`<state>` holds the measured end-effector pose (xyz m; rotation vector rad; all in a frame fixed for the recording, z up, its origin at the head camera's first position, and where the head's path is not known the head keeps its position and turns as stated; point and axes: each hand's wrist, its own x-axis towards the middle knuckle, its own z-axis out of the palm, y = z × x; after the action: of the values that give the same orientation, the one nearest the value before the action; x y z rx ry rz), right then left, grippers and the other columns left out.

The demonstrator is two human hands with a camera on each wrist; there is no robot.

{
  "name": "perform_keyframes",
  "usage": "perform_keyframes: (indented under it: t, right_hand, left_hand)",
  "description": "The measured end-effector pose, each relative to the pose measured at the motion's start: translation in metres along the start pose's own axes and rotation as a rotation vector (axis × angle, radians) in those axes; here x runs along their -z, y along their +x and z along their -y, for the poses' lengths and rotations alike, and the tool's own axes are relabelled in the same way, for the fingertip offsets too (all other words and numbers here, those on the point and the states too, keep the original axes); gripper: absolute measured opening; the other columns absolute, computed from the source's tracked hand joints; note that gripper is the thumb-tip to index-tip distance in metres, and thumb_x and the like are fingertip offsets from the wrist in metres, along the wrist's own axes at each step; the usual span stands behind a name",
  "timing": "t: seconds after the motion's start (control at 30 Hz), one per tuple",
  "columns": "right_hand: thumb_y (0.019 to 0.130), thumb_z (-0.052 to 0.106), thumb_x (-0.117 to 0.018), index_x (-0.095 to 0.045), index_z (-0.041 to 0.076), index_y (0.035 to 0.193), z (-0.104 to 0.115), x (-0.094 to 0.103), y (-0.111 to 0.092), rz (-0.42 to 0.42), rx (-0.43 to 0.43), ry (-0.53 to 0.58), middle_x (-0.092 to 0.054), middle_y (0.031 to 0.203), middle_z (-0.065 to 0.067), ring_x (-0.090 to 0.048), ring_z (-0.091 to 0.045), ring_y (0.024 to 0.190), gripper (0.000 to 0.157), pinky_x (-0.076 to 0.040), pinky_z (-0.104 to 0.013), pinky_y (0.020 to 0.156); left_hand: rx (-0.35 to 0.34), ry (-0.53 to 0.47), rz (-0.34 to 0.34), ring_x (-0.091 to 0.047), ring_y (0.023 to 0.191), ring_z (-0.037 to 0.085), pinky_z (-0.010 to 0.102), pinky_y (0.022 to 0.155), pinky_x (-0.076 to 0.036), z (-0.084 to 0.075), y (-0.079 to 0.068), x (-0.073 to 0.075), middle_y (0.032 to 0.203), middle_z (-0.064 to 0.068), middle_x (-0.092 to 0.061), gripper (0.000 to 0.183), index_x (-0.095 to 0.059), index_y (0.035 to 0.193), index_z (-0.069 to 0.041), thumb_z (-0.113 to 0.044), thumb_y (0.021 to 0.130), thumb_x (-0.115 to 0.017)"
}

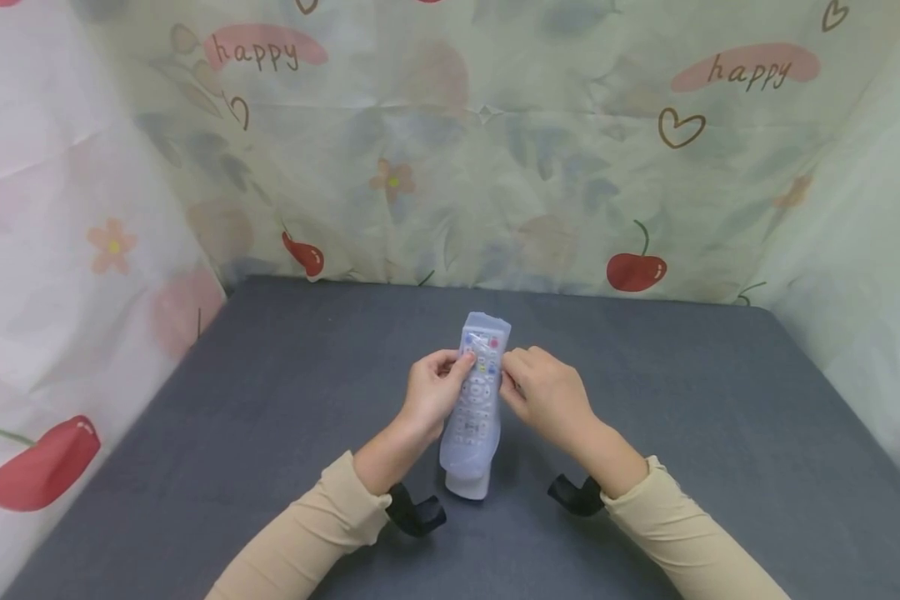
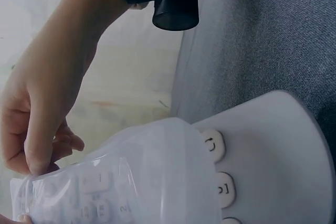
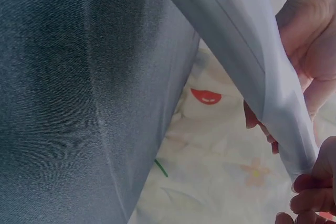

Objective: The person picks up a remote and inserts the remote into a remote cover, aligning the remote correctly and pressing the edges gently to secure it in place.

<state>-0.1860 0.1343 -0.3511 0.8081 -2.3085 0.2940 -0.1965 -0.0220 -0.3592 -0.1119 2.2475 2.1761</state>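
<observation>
A white remote control [image 1: 468, 485] stands tilted over the dark table, its upper part inside a translucent sleeve-like cover [image 1: 471, 454]. The bare lower end, with a few buttons, sticks out of the cover in the left wrist view. My left hand [image 1: 431, 387] grips the covered remote from the left, thumb on its button face and fingers behind. At the upper right edge, my right hand [image 1: 551, 392] pinches the cover between thumb and curled fingers. Seen from the right wrist, the right fingers [image 3: 317, 192] hold the cover's far end, and the left hand [image 3: 310, 45] lies behind it.
A dark grey cloth-covered table [image 1: 307, 358] spreads around both hands. Printed curtains [image 1: 487, 167] hang at the back and along both sides. Black wrist straps [image 1: 416, 510] hang under both forearms, close above the tabletop.
</observation>
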Motion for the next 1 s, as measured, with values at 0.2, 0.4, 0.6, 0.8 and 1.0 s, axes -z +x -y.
perform_keyframes:
  t: [0.2,0.4,0.6,0.8,1.0]
  right_hand:
    - [0.08,0.004,-0.064,-0.053,0.009,0.071,0.002,-0.003,-0.002,-0.02,-0.029,0.002,-0.047,0.061,0.001,-0.039,-0.013,0.056,0.015,-0.032,-0.021,0.047]
    - [0.087,0.004,-0.062,-0.062,0.001,0.093,0.011,-0.011,-0.008,-0.009,-0.177,0.164,-0.062,0.076,-0.007,-0.057,-0.016,0.064,0.007,-0.049,-0.028,0.055]
    - [0.088,0.012,-0.064,-0.046,-0.003,0.119,0.02,-0.018,-0.013,0.078,-0.37,0.496,-0.068,0.1,-0.02,-0.069,-0.027,0.083,0.039,-0.057,-0.032,0.065]
    - [0.085,0.008,-0.067,-0.044,-0.001,0.112,0.017,-0.023,-0.011,0.05,-0.413,0.609,-0.069,0.094,-0.021,-0.07,-0.028,0.079,0.037,-0.057,-0.033,0.066]
    - [0.083,0.004,-0.068,-0.044,-0.001,0.107,0.01,-0.022,-0.01,0.05,-0.486,0.715,-0.067,0.088,-0.022,-0.068,-0.029,0.074,0.035,-0.056,-0.032,0.063]
  left_hand:
    - [-0.021,-0.012,-0.004,-0.052,0.066,0.007,0.02,0.059,-0.046,0.0,0.0,0.0,0.081,0.006,-0.061,0.027,-0.063,0.105,0.008,-0.016,0.092,-0.058]
    - [-0.069,-0.018,-0.046,-0.052,0.065,0.006,0.019,0.058,-0.046,0.0,0.0,-0.001,0.082,0.01,-0.062,0.027,-0.062,0.102,0.009,-0.016,0.092,-0.059]
    - [-0.088,-0.028,-0.074,-0.053,0.064,0.006,0.018,0.057,-0.046,-0.001,0.001,-0.003,0.081,0.009,-0.062,0.026,-0.063,0.1,0.008,-0.016,0.091,-0.06]
    - [-0.081,-0.01,-0.049,-0.054,0.066,0.007,0.02,0.059,-0.048,-0.002,0.0,-0.001,0.082,0.01,-0.062,0.027,-0.063,0.101,0.006,-0.018,0.091,-0.06]
    - [-0.129,0.061,0.009,-0.064,0.087,0.02,0.029,0.075,-0.054,-0.007,0.001,0.006,0.103,0.02,-0.066,0.031,-0.062,0.112,0.004,-0.021,0.093,-0.057]
